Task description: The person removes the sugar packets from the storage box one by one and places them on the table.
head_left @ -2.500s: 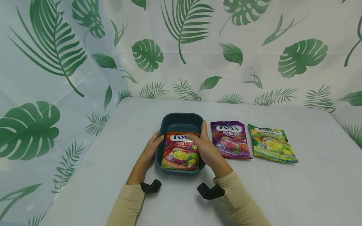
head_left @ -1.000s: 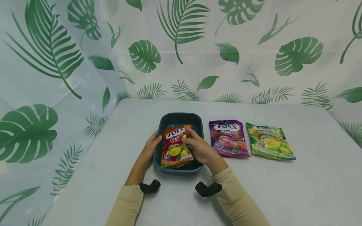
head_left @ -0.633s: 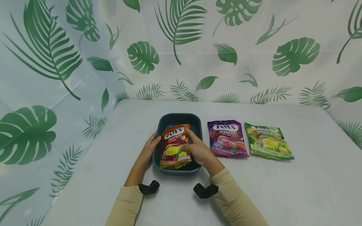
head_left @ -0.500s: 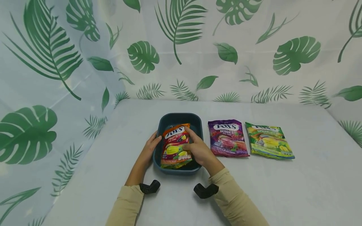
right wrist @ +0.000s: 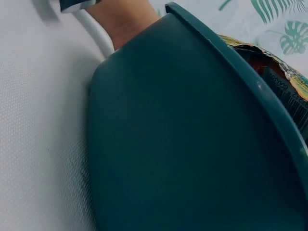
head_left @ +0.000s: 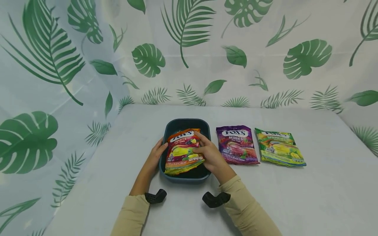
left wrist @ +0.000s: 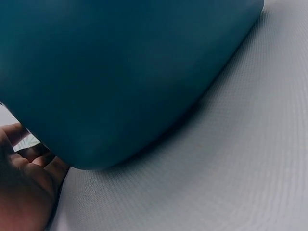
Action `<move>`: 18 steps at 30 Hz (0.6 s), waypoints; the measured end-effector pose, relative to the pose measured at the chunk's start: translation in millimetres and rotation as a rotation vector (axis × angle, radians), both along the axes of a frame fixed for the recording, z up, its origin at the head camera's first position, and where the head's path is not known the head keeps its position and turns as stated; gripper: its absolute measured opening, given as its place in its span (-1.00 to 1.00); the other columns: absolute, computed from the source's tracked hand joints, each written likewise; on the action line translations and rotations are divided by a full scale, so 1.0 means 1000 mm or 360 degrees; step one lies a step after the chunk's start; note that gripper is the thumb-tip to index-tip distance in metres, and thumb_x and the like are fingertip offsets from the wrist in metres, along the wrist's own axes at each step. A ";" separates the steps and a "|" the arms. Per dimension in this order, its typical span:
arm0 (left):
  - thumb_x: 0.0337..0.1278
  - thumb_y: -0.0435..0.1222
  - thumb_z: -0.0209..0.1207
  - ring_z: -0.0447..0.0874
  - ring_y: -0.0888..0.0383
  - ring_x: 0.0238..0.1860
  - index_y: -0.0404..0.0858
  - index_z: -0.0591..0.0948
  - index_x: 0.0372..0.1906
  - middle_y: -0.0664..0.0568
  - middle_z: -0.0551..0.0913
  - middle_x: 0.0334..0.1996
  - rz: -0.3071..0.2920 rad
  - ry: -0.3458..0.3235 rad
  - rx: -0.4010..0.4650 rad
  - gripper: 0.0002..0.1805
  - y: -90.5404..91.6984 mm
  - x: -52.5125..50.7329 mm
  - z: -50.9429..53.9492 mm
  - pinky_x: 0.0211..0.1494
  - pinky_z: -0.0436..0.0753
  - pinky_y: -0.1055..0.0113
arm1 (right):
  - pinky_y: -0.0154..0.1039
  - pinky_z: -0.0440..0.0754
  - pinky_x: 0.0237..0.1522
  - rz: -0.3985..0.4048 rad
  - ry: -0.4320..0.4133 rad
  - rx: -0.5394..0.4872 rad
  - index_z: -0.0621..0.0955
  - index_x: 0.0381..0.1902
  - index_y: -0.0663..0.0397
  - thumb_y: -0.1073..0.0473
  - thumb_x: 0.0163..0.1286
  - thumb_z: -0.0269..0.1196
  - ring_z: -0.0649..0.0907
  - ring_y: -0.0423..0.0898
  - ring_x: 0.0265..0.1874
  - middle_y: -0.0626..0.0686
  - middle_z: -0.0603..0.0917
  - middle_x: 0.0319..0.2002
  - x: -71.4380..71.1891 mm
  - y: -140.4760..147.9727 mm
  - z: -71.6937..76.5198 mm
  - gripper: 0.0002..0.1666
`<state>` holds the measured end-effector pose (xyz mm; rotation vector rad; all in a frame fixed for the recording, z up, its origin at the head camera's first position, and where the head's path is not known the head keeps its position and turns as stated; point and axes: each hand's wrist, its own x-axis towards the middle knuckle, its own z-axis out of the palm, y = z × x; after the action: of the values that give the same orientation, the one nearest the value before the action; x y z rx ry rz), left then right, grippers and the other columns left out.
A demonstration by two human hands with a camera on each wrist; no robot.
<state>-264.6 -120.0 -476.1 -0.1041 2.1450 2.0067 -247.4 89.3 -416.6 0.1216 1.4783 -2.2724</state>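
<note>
A dark teal plastic bin (head_left: 186, 179) stands on the white table. My left hand (head_left: 155, 156) holds its left side, thumb over the rim and fingers along the outer wall; in the left wrist view part of that hand (left wrist: 29, 180) shows beside the bin's wall (left wrist: 120, 82). My right hand (head_left: 213, 158) pinches the right edge of a red and orange Fox's Fruits candy bag (head_left: 183, 154), thumb in front. The bag is tilted in the bin's opening, its front facing up. The right wrist view shows the bin wall (right wrist: 187, 130) and the bag's edge (right wrist: 274, 67); the right fingers are hidden there.
Right of the bin lies a purple Fox's Berries candy bag (head_left: 237, 145). Beyond it is a green and yellow Fox's candy bag (head_left: 280, 147). A leaf-patterned cloth (head_left: 203, 59) hangs behind the table and along the left.
My right hand went from the bin's right side to pinching the Fruits candy bag. The bag has turned, its top leaning right, and come up a little. My left hand keeps its place.
</note>
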 end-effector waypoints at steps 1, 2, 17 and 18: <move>0.23 0.08 -0.09 0.03 -0.05 0.40 -0.02 0.09 0.40 -0.04 0.08 0.41 0.0002 0.0001 0.0000 -0.32 0.000 0.000 0.000 0.38 0.07 -0.04 | 0.04 0.25 0.28 0.0002 -0.0001 -0.0019 0.18 0.38 -0.21 0.51 0.26 -0.04 0.20 0.11 0.31 -0.03 0.04 0.43 0.000 0.000 0.000 -0.21; 0.23 0.08 -0.08 0.04 -0.05 0.39 -0.02 0.09 0.40 -0.04 0.08 0.41 0.0005 0.0000 0.0003 -0.32 0.000 0.001 -0.001 0.38 0.07 -0.05 | 0.04 0.25 0.28 0.0007 0.0000 -0.0032 0.17 0.38 -0.20 0.51 0.27 -0.05 0.20 0.11 0.31 -0.03 0.03 0.43 0.001 0.001 0.000 -0.20; 0.23 0.10 -0.09 0.23 -0.04 0.25 -0.01 0.07 0.41 -0.09 0.18 0.35 -0.0006 -0.0008 0.0004 -0.31 -0.001 0.001 0.000 0.35 0.17 -0.03 | 0.03 0.26 0.27 -0.0049 -0.0008 -0.0166 0.21 0.36 -0.24 0.51 0.27 -0.09 0.22 0.10 0.29 -0.04 0.04 0.43 0.006 0.002 0.002 -0.22; 0.23 0.10 -0.10 0.24 -0.04 0.23 -0.01 0.07 0.40 -0.09 0.20 0.34 -0.0004 -0.0004 0.0007 -0.31 -0.001 0.001 0.000 0.35 0.18 -0.03 | 0.02 0.26 0.27 -0.0049 -0.0007 -0.0171 0.20 0.36 -0.24 0.51 0.27 -0.09 0.22 0.10 0.29 -0.05 0.04 0.43 0.006 0.003 0.002 -0.22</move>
<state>-263.2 -121.1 -475.8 -0.1030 2.1380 2.0092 -241.1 92.0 -414.6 0.1179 1.3579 -2.3686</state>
